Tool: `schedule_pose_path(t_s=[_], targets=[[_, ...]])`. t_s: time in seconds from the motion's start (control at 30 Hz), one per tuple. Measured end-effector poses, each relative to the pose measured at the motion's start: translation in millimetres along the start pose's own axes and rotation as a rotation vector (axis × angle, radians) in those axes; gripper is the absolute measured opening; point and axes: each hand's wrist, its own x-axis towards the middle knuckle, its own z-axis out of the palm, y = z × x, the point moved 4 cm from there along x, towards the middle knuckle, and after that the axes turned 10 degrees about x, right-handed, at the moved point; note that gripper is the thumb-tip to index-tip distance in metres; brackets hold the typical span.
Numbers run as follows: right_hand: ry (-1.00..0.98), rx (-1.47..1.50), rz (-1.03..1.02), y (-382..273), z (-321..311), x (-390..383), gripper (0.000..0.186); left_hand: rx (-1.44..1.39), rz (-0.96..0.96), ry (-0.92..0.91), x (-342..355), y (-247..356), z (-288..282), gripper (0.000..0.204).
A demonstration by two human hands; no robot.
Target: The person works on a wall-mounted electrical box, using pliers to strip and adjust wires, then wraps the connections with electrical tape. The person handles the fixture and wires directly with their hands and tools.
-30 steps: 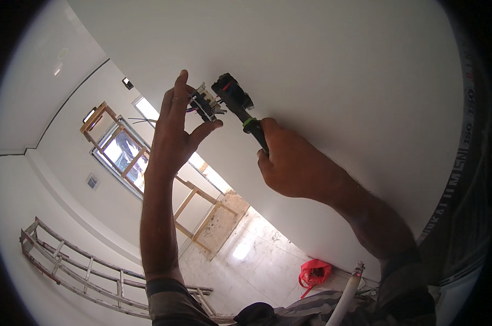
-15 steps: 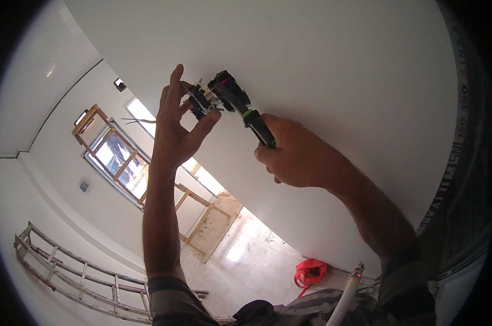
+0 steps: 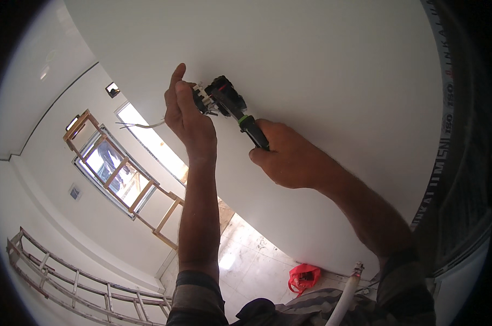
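My left hand (image 3: 190,117) is closed around the edge of a small black-and-white electrical fitting (image 3: 204,100), probably a socket or switch module, with one finger stretched upward. My right hand (image 3: 289,155) grips a screwdriver (image 3: 253,132) by its black handle with a green band. The screwdriver slants up and left toward the fitting; its tip is hard to make out. Just beside the fitting, on the pale wall panel, is a dark, box-like opening or part (image 3: 227,95). A pale cable with split wire ends (image 3: 140,125) sticks out left of my left hand.
Low on the left leans a metal ladder (image 3: 75,282). A wooden ladder-like frame (image 3: 115,174) stands before a window. On the tiled floor (image 3: 246,247) lies a red bag (image 3: 304,278). A white tube with a frayed end (image 3: 345,296) rises near my body.
My left hand and forearm have shifted right and turned, with the fingers closer round the fitting. The screwdriver and right hand have moved slightly left. The view has shifted a little.
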Motion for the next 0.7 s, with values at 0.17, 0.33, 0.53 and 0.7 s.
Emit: schedule_pose_path(t_s=[0.17, 0.33, 0.53, 0.7], targets=[[-0.014, 0.068, 0.029, -3.7, 4.0, -3.5, 0.012, 0.096, 0.147, 0.062, 4.6, -1.8, 1.6, 0.039], [0.093, -0.085, -0.113, 2.8, 6.8, -2.7, 0.023, 0.173, 0.095, 0.038, -2.2, 11.8, 7.1, 0.04], [0.042, -0.158, -0.034, -6.3, 7.9, -5.7, 0.027, 0.346, 0.238, 0.03, -1.3, 14.8, 2.3, 0.041], [-0.011, 0.112, 0.008, 11.2, 7.3, 6.4, 0.025, 0.173, 0.082, -0.07, 7.5, 5.3, 0.9, 0.044]])
